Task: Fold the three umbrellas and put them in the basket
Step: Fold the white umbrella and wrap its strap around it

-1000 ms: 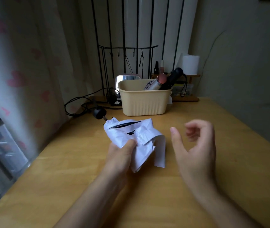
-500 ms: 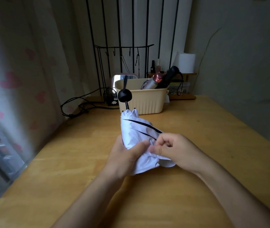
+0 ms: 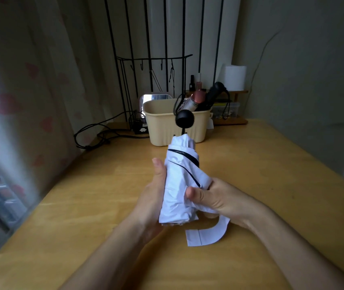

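Observation:
A white umbrella (image 3: 180, 185) with thin black trim is rolled into a bundle and held upright over the wooden table, its round black handle (image 3: 184, 118) pointing up and away. My left hand (image 3: 154, 195) cups its left side with the thumb along the cloth. My right hand (image 3: 211, 198) grips the lower right of the bundle, thumb pressed on the fabric. The white closing strap (image 3: 206, 234) hangs loose below. A beige basket (image 3: 162, 124) stands behind, holding a pink umbrella (image 3: 195, 100) and a black umbrella (image 3: 214, 95).
The wooden table (image 3: 261, 185) spreads around my hands. Black cables (image 3: 97, 136) lie at the back left beside a curtain. A black wire rack (image 3: 154, 59), a mirror (image 3: 154, 97), a paper roll (image 3: 235, 77) and small bottles stand behind the basket.
The loose white cloth has been gathered into a tighter roll and swung upright. My right hand came in from the side and took hold of it. The strap now hangs below.

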